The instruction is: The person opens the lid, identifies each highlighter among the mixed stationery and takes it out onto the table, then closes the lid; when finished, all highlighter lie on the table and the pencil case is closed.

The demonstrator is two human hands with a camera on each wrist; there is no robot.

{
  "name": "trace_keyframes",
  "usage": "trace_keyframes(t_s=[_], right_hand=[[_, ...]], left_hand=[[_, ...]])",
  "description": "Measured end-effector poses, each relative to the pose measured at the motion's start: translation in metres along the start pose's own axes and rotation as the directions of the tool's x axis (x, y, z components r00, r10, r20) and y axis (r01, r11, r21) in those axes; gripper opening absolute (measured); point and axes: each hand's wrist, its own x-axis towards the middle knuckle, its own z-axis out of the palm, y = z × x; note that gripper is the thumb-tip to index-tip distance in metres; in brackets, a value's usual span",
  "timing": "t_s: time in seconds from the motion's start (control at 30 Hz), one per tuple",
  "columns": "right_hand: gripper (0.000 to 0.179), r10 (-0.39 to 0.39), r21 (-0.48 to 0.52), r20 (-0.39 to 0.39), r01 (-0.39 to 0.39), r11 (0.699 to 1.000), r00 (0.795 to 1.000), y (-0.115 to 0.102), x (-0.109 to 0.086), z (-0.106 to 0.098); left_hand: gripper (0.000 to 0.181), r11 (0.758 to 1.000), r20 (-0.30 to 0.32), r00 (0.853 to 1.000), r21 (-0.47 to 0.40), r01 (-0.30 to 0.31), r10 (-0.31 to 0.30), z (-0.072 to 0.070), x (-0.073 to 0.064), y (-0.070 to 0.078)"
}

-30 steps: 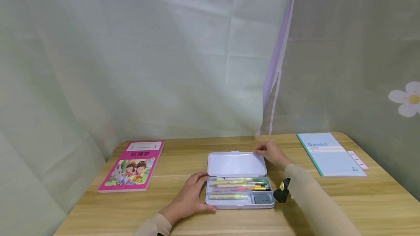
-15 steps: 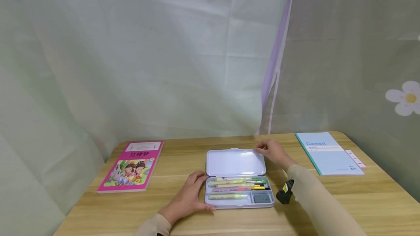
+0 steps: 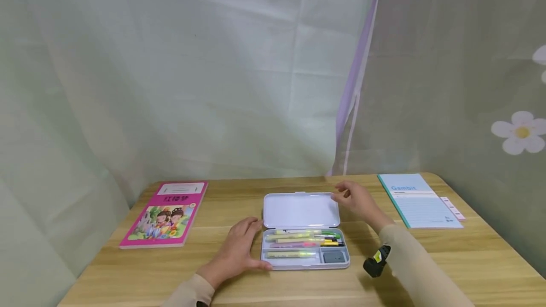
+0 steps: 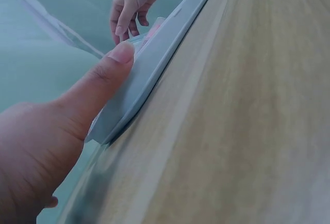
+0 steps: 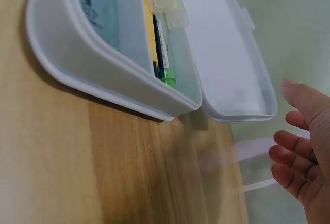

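A white pencil case [image 3: 287, 263] lies on the table with its lid [image 3: 300, 211] laid back on the far side. Several pens and highlighters [image 3: 294, 244] are in its tray, and a grey eraser [image 3: 334, 257] fills the small front-right compartment. My left hand [image 3: 235, 249] holds the case's left end, its thumb [image 4: 111, 69] along the front wall and its fingers toward the hinge; the left wrist view hides those fingers. Beside the lid's right edge, my right hand [image 3: 360, 205] holds nothing; its fingers [image 5: 291, 149] are loosely curled and apart from the lid.
A pink picture book [image 3: 164, 214] lies at the left of the wooden table [image 3: 204, 288]. At the right is a light blue notebook [image 3: 420, 203], with a pink tabbed strip [image 3: 453, 208] sticking out beside it. Pale curtains [image 3: 239, 84] hang behind the table.
My right hand, which was pinching the lid's far right corner, has let go and moved slightly right. The lid stays laid back. My left hand stays at the case's left end.
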Motion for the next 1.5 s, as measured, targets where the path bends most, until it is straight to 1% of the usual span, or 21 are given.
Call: trace_keyframes(t_s=[0.17,0.33,0.4,0.5,0.6,0.73,0.83,0.97,1.1,1.23,1.43,1.5], right_hand=[[0.041,-0.053,-0.020,-0.054,0.052,0.998,0.997,-0.003,-0.012,-0.006],[0.039,-0.124,-0.031,-0.116,0.121,0.992,0.986,-0.007,-0.027,-0.012],[0.037,-0.148,-0.035,-0.141,0.145,0.989,0.979,-0.009,-0.033,-0.014],[0.035,-0.180,-0.044,-0.156,0.176,0.983,0.971,-0.013,-0.041,-0.015],[0.032,-0.207,-0.058,-0.152,0.200,0.978,0.967,-0.016,-0.047,-0.013],[0.028,-0.238,-0.055,-0.155,0.233,0.971,0.959,-0.019,-0.057,-0.009],[0.027,-0.272,-0.032,-0.148,0.271,0.962,0.951,-0.020,-0.064,-0.004],[0.027,-0.306,0.017,-0.106,0.309,0.951,0.946,-0.020,-0.074,0.002],[0.025,-0.340,0.057,-0.077,0.344,0.937,0.937,-0.017,-0.081,0.011],[0.024,-0.356,0.074,-0.093,0.363,0.929,0.930,-0.014,-0.086,0.020],[0.023,-0.365,0.094,-0.093,0.373,0.923,0.926,-0.009,-0.088,0.028],[0.023,-0.368,0.100,-0.088,0.376,0.921,0.926,-0.009,-0.087,0.029]], left_hand=[[0.116,0.999,-0.011,0.999,0.022,-0.043,0.043,-0.005,0.003,0.002],[0.115,0.993,-0.030,0.994,0.061,-0.100,0.102,-0.010,0.006,0.001],[0.114,0.989,-0.038,0.992,0.097,-0.115,0.119,-0.012,0.008,0.000],[0.112,0.981,-0.037,0.991,0.148,-0.123,0.130,-0.015,0.009,-0.001],[0.110,0.975,-0.019,0.992,0.187,-0.121,0.126,-0.019,0.012,-0.002],[0.106,0.969,0.002,0.990,0.206,-0.138,0.140,-0.020,0.017,-0.003],[0.103,0.964,0.017,0.988,0.217,-0.157,0.157,-0.019,0.020,-0.005],[0.103,0.961,0.035,0.985,0.219,-0.171,0.168,-0.017,0.022,-0.004],[0.104,0.964,0.061,0.987,0.211,-0.160,0.150,-0.013,0.019,-0.005],[0.105,0.970,0.094,0.988,0.199,-0.138,0.122,-0.009,0.016,-0.006],[0.102,0.979,0.102,0.987,0.150,-0.137,0.123,-0.008,0.016,-0.008],[0.102,0.979,0.109,0.986,0.148,-0.139,0.124,-0.008,0.015,-0.009]])
